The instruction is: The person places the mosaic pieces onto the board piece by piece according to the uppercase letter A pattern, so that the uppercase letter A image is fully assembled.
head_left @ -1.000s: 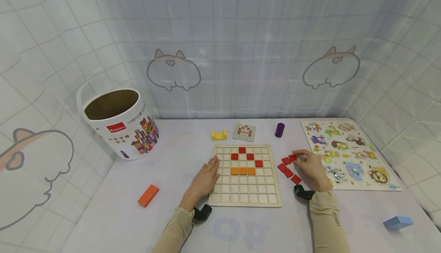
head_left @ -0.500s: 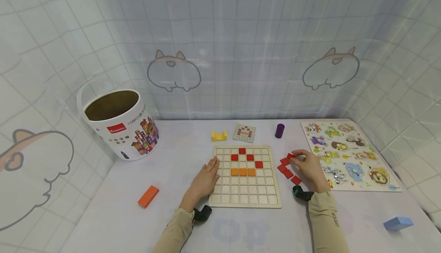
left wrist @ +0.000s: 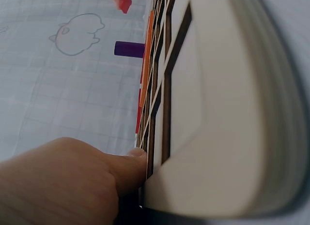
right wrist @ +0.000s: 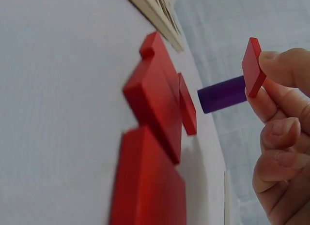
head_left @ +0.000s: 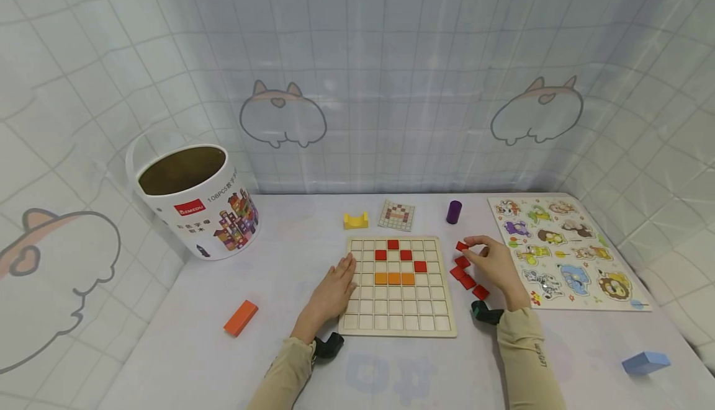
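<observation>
My left hand (head_left: 331, 292) rests on the left edge of the wooden grid board (head_left: 395, 322), fingers straight; its thumb (left wrist: 131, 169) lies along the rim in the left wrist view. Red tiles (head_left: 393, 244) and a row of three orange tiles (head_left: 393, 278) sit in the board's squares. To the right of the board, my right hand (head_left: 496, 264) pinches a red tile (right wrist: 253, 67) between thumb and finger, raised above the table in the right wrist view. Under that hand lie several loose red tiles (head_left: 467, 281) in a bent line.
Behind the board are a yellow block (head_left: 355, 221), a small pattern card (head_left: 397, 215) and a purple cylinder (head_left: 454, 212). An animal puzzle board (head_left: 564, 252) lies right, near a blue block (head_left: 645, 362). At left stand a white bucket (head_left: 223, 227) and an orange block (head_left: 241, 318).
My right hand has moved a little left and up, lifting the red tile from the far end of the loose tiles. The left hand has stayed in place.
</observation>
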`<state>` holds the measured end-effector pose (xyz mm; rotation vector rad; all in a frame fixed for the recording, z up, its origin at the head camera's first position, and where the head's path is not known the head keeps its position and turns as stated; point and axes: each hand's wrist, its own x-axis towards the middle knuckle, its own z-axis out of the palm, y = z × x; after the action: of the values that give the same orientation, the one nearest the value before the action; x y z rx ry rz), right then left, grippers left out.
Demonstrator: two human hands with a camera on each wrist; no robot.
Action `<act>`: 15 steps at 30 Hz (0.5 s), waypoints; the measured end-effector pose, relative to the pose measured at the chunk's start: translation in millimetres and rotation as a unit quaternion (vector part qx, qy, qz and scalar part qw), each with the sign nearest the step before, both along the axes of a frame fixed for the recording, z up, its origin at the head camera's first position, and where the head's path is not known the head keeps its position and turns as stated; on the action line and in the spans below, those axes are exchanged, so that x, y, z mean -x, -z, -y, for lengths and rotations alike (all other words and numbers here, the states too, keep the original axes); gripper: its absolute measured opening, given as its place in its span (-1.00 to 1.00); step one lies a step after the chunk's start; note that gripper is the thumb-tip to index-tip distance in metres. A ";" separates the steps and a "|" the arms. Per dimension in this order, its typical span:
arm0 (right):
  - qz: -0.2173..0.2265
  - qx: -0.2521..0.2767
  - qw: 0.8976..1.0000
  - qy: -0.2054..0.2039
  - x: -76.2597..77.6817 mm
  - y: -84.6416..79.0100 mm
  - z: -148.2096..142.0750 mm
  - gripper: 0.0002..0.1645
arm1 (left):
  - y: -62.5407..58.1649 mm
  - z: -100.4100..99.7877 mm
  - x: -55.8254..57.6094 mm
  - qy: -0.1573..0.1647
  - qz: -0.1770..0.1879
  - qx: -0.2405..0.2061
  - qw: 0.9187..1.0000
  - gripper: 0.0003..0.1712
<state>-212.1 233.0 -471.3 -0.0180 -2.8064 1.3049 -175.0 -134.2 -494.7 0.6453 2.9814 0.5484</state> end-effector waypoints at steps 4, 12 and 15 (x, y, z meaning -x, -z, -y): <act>-0.002 -0.002 1.000 -0.005 -0.2 -4.1 6.4 -0.61 | -0.1 0.0 0.3 -0.001 0.003 -0.003 1.000 -0.39; -0.017 0.030 0.999 -0.035 -0.7 -3.6 19.3 -0.63 | -0.2 0.6 -0.4 -0.001 0.003 0.001 1.000 -0.38; -0.023 0.031 0.998 -0.042 -1.0 -3.9 23.9 -0.64 | -0.2 0.4 -0.3 -0.001 0.006 0.002 1.000 -0.38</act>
<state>-211.1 209.0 -467.4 0.1261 -2.7564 1.3895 -174.7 -134.6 -494.5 0.6361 2.9723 0.5447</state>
